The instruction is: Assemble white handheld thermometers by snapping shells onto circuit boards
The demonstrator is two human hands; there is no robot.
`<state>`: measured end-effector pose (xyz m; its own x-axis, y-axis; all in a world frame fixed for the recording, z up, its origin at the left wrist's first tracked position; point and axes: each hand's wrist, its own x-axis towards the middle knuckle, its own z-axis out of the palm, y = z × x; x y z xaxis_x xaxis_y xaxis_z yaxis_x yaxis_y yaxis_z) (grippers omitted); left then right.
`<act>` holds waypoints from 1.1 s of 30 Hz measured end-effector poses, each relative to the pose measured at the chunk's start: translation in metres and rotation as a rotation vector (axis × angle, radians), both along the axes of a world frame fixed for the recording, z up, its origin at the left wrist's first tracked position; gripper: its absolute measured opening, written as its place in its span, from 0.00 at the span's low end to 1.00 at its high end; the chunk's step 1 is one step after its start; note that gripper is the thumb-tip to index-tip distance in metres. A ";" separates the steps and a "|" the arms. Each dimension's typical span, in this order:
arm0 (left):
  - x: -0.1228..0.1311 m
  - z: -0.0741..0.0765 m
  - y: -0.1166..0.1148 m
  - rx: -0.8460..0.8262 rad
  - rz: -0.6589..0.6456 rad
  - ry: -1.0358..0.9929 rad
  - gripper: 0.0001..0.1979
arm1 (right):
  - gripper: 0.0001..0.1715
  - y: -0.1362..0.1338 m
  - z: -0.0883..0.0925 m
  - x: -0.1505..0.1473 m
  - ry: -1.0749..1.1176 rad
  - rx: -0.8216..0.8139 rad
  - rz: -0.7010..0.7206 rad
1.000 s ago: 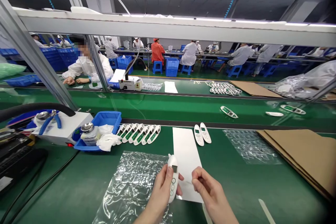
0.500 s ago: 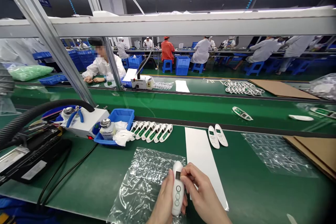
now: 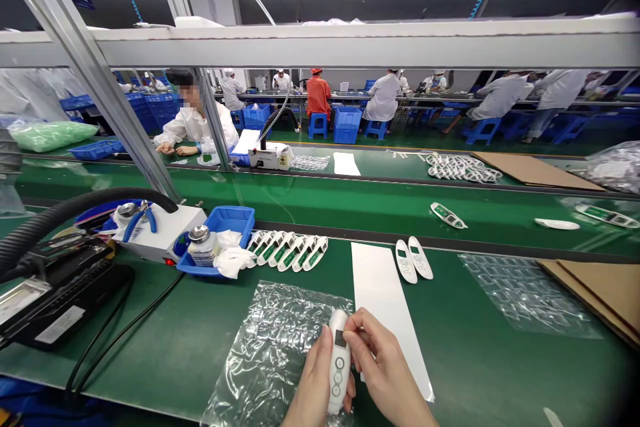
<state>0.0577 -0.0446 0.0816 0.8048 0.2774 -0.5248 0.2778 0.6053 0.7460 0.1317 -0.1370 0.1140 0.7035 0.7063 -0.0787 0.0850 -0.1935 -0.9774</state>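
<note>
My left hand [image 3: 313, 387] is wrapped round a slim white device [image 3: 337, 363] with a small dark screen and three round buttons, held upright near the bottom edge. My right hand [image 3: 383, 370] pinches at the device's upper right side beside the screen; whether anything lies between its fingertips I cannot see. Both hands hover over a crinkled clear plastic sheet [image 3: 275, 347] and a long white paper strip [image 3: 383, 300] on the green table [image 3: 165, 340].
A row of several open white shells with green boards [image 3: 290, 251] lies behind the sheet, two closed white shells [image 3: 414, 260] to their right. A blue tray [image 3: 220, 240] with a bottle and cloth, a white machine [image 3: 157, 230], black hose, cardboard [image 3: 600, 290] at right. Workers sit beyond.
Over the second my right hand moved left from the paper strip onto the device's upper part. The view shifted left. Since half a second ago almost nothing differs.
</note>
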 end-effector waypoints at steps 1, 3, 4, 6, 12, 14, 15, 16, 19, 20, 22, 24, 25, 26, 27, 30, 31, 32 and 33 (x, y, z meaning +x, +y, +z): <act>0.000 0.000 0.000 0.009 -0.007 0.003 0.42 | 0.20 0.000 0.000 0.000 -0.007 -0.001 -0.004; 0.000 0.000 0.000 0.023 -0.018 0.011 0.42 | 0.20 0.000 -0.002 0.000 -0.001 -0.002 -0.007; 0.000 -0.001 0.000 0.027 -0.021 0.015 0.42 | 0.20 0.000 -0.002 0.000 0.008 -0.003 -0.006; -0.001 -0.001 0.001 0.035 -0.029 0.029 0.42 | 0.20 -0.001 -0.004 0.000 0.005 -0.012 -0.001; -0.005 0.002 0.001 0.102 -0.056 0.063 0.45 | 0.22 0.000 -0.005 -0.003 -0.049 -0.012 -0.041; -0.006 0.004 0.001 0.152 -0.059 0.066 0.44 | 0.23 0.002 -0.007 -0.005 0.033 0.014 -0.063; -0.006 0.005 0.001 0.178 -0.063 0.060 0.42 | 0.23 0.003 -0.009 -0.005 0.102 0.032 -0.066; -0.005 0.005 0.001 0.201 -0.072 0.050 0.40 | 0.24 0.004 -0.011 -0.006 0.174 0.053 -0.063; -0.004 0.006 0.004 0.246 -0.118 0.036 0.35 | 0.25 0.007 -0.017 -0.005 0.274 0.107 -0.054; -0.004 0.005 0.005 0.252 -0.130 0.038 0.35 | 0.24 0.007 -0.018 -0.004 0.247 0.112 -0.069; -0.006 0.001 0.007 0.332 -0.135 0.034 0.37 | 0.22 0.006 -0.015 -0.002 0.123 0.104 -0.098; -0.010 -0.004 0.010 0.464 -0.119 0.017 0.37 | 0.20 0.004 -0.008 0.000 0.008 0.072 -0.035; -0.013 -0.007 0.012 0.530 -0.104 0.006 0.35 | 0.19 0.003 -0.004 0.003 -0.025 0.060 0.037; -0.016 -0.009 0.015 0.581 -0.087 -0.007 0.33 | 0.19 0.003 0.000 0.006 -0.044 0.056 0.124; -0.019 -0.012 0.018 0.627 -0.069 -0.022 0.31 | 0.18 0.003 0.003 0.011 -0.051 0.059 0.211; -0.023 -0.012 0.035 0.770 -0.003 -0.060 0.30 | 0.19 0.010 0.003 0.041 -0.086 0.087 0.333; -0.024 -0.011 0.042 0.810 0.010 -0.048 0.29 | 0.19 0.015 0.000 0.058 -0.117 0.091 0.312; -0.024 -0.009 0.049 0.839 0.024 -0.019 0.28 | 0.21 0.021 -0.004 0.077 -0.153 0.086 0.259; -0.025 -0.008 0.056 0.860 0.037 0.022 0.28 | 0.22 0.027 -0.009 0.099 -0.194 0.084 0.175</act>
